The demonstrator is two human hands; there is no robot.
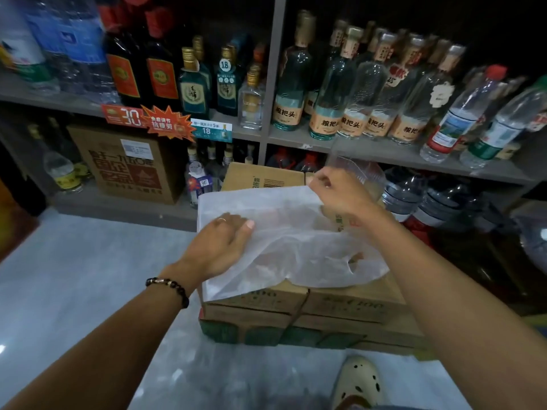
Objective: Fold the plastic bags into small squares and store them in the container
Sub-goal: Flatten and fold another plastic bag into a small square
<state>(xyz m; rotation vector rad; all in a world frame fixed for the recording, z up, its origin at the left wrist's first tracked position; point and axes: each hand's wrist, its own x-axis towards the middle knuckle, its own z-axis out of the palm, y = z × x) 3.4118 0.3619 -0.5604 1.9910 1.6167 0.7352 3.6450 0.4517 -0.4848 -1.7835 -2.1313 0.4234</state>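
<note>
Hands split jobs: left hand (220, 242) lies flat, pinning the thin white translucent plastic bag (291, 241) on the brown cardboard box (299, 300); right hand (334, 192) pinches its far edge, probably to fold.

bare forearms — dark beaded bracelet (168, 287) on left wrist, thin ring (222, 219), cream perforated clog (358, 380).

Seen from above at frame centre: white plastic bag (296, 238) spread over stacked cardboard boxes (299, 303). Left hand (220, 242) pressing flat on its left side; right hand (337, 193) pinching the upper right edge. Bottle shelves (384, 152) across the top.
</note>
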